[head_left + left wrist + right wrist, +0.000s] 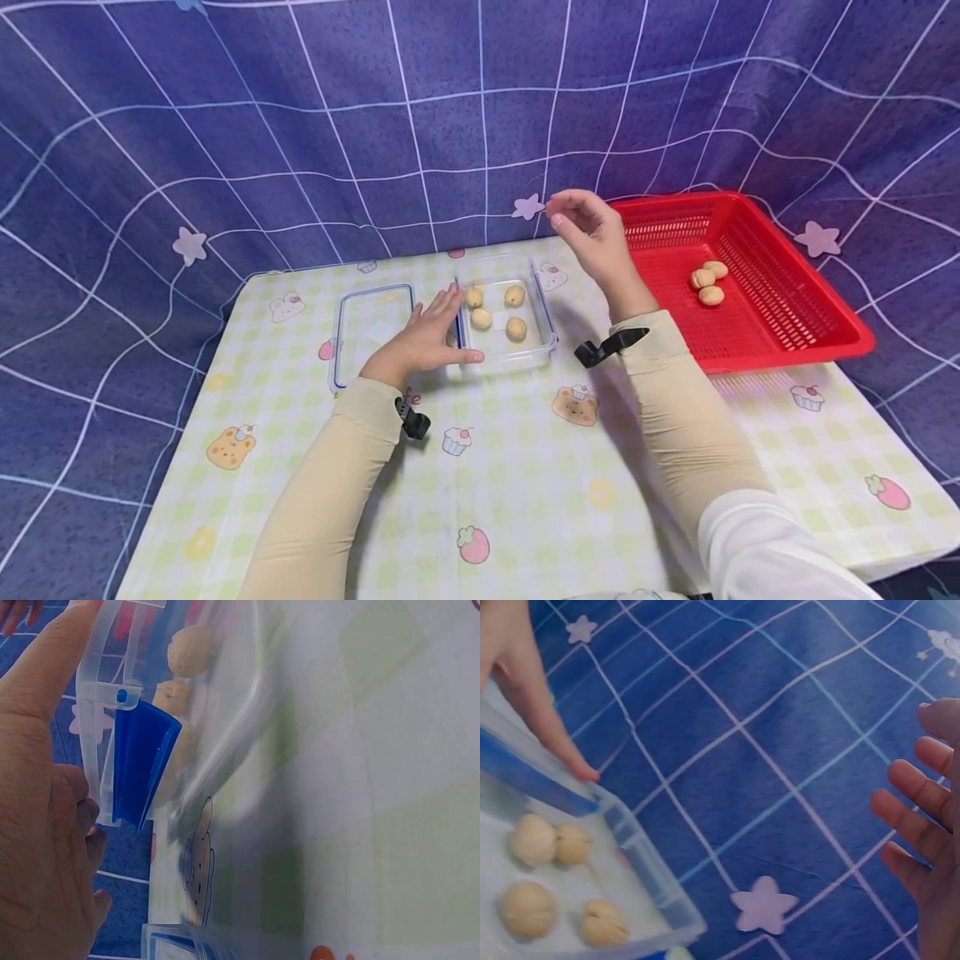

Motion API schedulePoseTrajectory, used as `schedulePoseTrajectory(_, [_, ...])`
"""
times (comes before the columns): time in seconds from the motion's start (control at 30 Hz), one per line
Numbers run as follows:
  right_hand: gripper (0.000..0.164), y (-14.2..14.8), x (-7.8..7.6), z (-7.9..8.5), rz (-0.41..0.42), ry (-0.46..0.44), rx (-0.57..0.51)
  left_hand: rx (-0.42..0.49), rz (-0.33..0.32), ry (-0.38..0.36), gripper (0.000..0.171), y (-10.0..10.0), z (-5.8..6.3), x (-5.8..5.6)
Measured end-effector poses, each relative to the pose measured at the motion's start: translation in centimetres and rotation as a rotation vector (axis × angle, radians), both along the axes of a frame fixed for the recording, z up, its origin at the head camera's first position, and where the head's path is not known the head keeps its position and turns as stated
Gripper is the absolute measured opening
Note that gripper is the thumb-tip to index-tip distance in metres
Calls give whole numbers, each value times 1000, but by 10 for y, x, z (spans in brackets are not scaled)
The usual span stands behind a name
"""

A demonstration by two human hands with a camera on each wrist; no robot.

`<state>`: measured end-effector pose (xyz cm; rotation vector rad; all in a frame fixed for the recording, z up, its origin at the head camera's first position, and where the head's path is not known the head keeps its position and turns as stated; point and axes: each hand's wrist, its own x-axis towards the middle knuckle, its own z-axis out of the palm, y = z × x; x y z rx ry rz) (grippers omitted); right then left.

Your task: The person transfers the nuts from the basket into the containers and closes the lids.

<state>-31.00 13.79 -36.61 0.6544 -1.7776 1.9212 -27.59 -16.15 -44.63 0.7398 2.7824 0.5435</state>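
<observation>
Several walnuts lie inside a clear plastic box in the middle of the table. My left hand rests against the box's left side, its fingers extended toward the back and its thumb over the near corner. In the left wrist view a blue-edged flap hangs from the box beside that hand. My right hand is raised between box and basket, fingers loosely bent, with nothing in it. Three walnuts sit in the red basket to its right.
A clear lid with a blue seal lies flat left of the box. A checked cloth with printed cakes and bears covers the table. Behind it hangs a blue curtain with white lines and stars.
</observation>
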Motion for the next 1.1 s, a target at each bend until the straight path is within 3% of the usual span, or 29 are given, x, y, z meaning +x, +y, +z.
schedulePoseTrajectory(0.17, [21,14,5,20,11,12,-82,3,-4,3,123,-1,-2,-1])
schedulePoseTrajectory(0.33, [18,28,7,37,-22,89,-73,5,-5,16,124,-3,-4,-1])
schedulePoseTrajectory(0.7, [17,66,3,52,-61,126,-97,27,-6,4,124,-1,-2,1])
schedulePoseTrajectory(1.1, [18,116,1,52,-97,-35,-175,25,-9,11,124,-1,0,1])
